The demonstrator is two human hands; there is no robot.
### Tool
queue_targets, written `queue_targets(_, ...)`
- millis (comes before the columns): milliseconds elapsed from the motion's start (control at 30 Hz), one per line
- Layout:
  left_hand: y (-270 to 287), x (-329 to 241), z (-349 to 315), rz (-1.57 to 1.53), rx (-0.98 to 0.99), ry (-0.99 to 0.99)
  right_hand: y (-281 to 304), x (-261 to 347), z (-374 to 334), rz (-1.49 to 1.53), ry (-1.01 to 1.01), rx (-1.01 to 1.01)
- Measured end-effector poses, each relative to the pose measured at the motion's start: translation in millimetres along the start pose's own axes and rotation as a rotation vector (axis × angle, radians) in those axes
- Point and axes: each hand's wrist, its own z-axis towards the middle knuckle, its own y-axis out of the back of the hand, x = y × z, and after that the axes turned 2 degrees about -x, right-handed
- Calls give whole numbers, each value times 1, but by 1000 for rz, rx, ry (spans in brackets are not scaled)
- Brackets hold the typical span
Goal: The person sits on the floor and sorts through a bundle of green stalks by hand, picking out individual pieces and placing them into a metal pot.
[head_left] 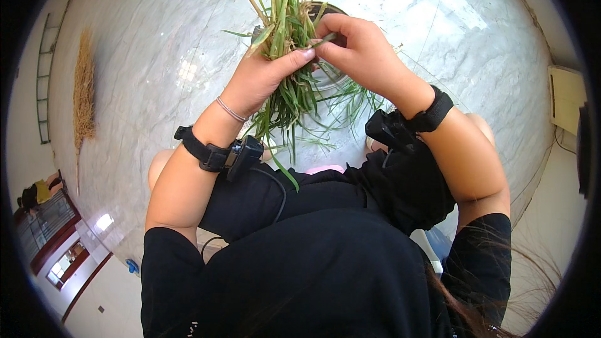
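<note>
Your left hand [260, 76] closes around a leafy green bundle [289, 91], thumb across it; your right hand [362, 45] narrowly pinches a leaf [325, 40]. The bundle is above the floor [150, 56], between its left and right edges, long axis running away from you: stems far, leaf tips near.

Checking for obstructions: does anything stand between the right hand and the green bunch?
Nothing visible does: the right hand has its fingertips at the right edge of the green bunch. The left hand grips it, thumb tip beside them.
</note>
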Motion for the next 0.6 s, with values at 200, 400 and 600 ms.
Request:
queue_targets(200, 2, -2, -3, 10, -43, -97, 13, 9, 9, 591, -154, 117)
queue_targets(400, 7, 2, -2, -51, -106, -14, 16, 6, 12, 426, -107, 135)
queue_targets(600, 26, -9, 8, -246, -272, -31, 32, -7, 16, 412, -157, 23)
